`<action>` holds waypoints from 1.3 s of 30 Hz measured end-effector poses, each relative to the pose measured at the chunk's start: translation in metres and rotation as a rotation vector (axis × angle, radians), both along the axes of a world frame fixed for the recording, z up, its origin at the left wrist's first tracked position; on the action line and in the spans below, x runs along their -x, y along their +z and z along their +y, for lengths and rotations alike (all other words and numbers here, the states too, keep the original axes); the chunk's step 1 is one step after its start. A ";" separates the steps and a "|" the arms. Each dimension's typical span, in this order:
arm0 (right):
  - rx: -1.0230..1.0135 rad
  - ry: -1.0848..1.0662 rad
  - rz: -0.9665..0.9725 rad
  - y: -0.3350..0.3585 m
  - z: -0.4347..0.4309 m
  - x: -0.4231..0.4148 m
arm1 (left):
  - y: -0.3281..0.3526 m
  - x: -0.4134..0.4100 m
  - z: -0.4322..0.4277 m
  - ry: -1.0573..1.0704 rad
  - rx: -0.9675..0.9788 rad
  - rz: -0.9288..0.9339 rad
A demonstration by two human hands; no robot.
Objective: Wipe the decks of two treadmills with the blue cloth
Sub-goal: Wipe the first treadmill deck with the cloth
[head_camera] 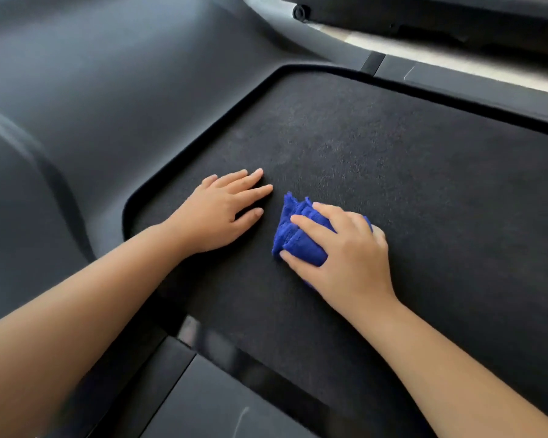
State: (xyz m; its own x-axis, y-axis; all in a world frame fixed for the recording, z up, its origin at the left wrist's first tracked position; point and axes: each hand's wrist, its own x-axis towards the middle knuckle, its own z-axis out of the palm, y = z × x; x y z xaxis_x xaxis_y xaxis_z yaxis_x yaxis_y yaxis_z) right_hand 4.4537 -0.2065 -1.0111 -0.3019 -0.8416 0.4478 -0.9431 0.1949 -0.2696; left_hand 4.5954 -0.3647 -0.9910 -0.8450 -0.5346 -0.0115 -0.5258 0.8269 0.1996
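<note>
1. At the far left, the treadmill's motor cover [108, 90] is smooth, matte dark plastic with rounded, moulded contours. It curves around the front end of the deck.
2. The left hand [222, 210] lies palm down on the treadmill deck [408, 159]. Its fingers are straight, slightly spread and released, holding nothing, and they point towards the far right.
3. The deck is a black belt with a fine, grainy texture, framed by a raised rounded lip. A glossy dark side rail [222, 396] runs along its near edge.
4. The blue cloth [298, 232] sits on the deck just right of the left hand's fingertips, close to them but apart.
5. The cloth is a plush, vivid blue microfibre, bunched into thick folded layers. Its ruffled free edges stick out towards the upper left, and its long axis runs roughly from near to far across the belt.
6. The right hand [348, 257] grasps the cloth from above, fingers draped and curled over the folds and the thumb against the near edge, pressing it to the belt.
7. At the top right, beyond a far side rail [487, 86] and a strip of pale floor [393, 47], stands a second treadmill [440, 14] with a small wheel [300, 11].
</note>
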 end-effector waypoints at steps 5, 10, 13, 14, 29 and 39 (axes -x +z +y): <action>-0.011 -0.081 -0.011 0.002 -0.054 0.052 | 0.003 0.052 -0.043 -0.012 0.052 -0.133; -0.179 -0.173 -0.047 0.008 -0.097 0.095 | 0.002 0.100 -0.084 -0.019 0.021 -0.157; -0.167 -0.185 -0.075 0.008 -0.116 0.115 | -0.007 0.104 -0.089 -0.020 0.006 -0.067; -0.175 -0.199 -0.085 0.008 -0.122 0.123 | -0.009 0.103 -0.089 -0.024 0.005 -0.051; -0.314 -0.272 -0.135 0.018 -0.227 0.226 | -0.006 0.099 -0.093 -0.027 -0.067 0.008; -0.332 -0.168 -0.141 0.022 -0.303 0.186 | -0.007 0.099 -0.090 -0.021 -0.068 0.030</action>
State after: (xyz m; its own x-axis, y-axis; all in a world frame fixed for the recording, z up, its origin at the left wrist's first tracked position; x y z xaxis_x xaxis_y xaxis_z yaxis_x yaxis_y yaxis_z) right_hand 4.2676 -0.5090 -0.9889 -0.4867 -0.8674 0.1035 -0.8489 0.4417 -0.2904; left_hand 4.4961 -0.4551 -0.9984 -0.8566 -0.5155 -0.0214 -0.5012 0.8217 0.2711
